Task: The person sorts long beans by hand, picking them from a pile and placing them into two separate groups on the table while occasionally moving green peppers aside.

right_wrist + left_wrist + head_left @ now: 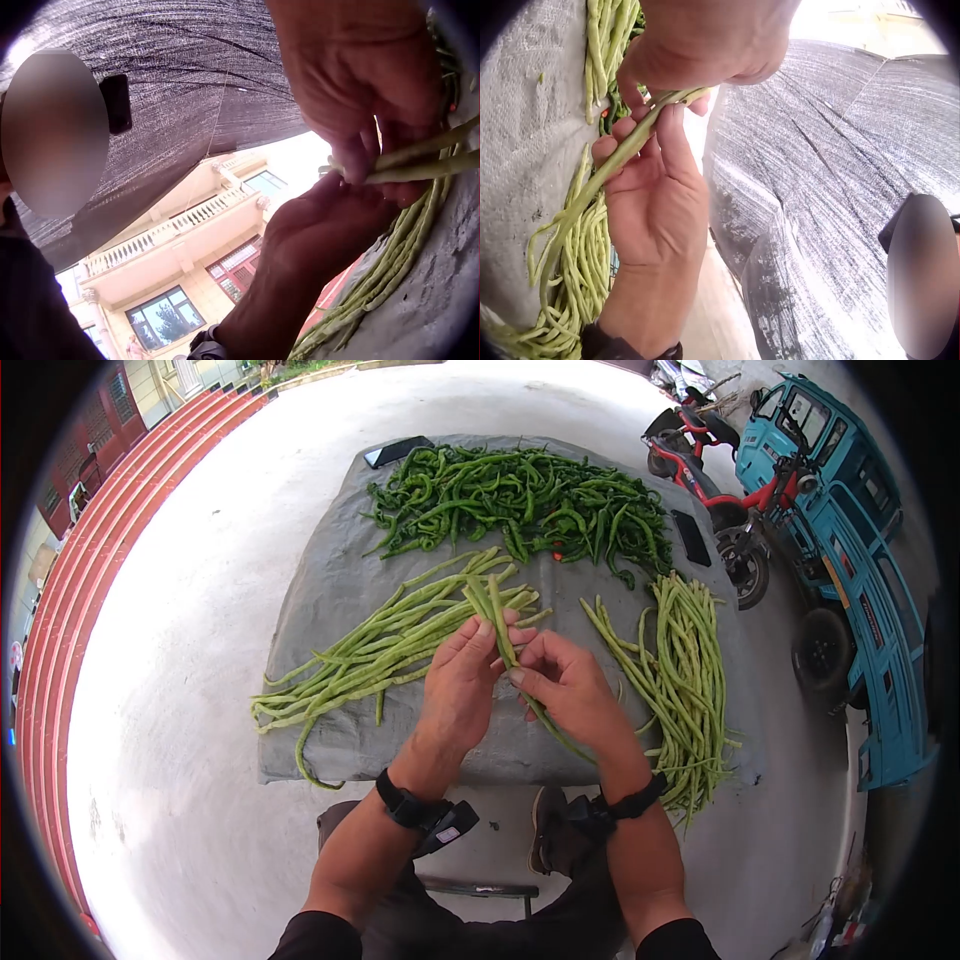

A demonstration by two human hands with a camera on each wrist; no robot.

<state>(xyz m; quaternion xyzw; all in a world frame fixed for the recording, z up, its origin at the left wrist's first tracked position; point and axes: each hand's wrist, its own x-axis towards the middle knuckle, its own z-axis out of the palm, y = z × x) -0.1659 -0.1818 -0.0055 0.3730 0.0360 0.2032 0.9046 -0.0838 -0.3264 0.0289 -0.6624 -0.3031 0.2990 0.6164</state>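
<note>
A few long green beans point(497, 618) are held up over a grey cloth point(330, 590). My left hand point(488, 645) grips them from the left with curled fingers. My right hand point(522, 668) pinches the same beans just below, the thumb lying along them. In the left wrist view the beans point(619, 157) run across the right hand's point(660, 202) palm, with the left hand point(712, 45) curled over their upper end. In the right wrist view the right hand point(360, 82) pinches the bean point(424, 161) ends, and the left hand point(315, 240) sits below.
The cloth holds one long bean pile point(380, 650) on the left, another point(688, 680) on the right and green peppers point(520, 500) at the back. Two phones point(398, 451) point(691, 538) lie at its edges. A red motorbike point(715, 490) and a blue vehicle point(850, 560) stand to the right.
</note>
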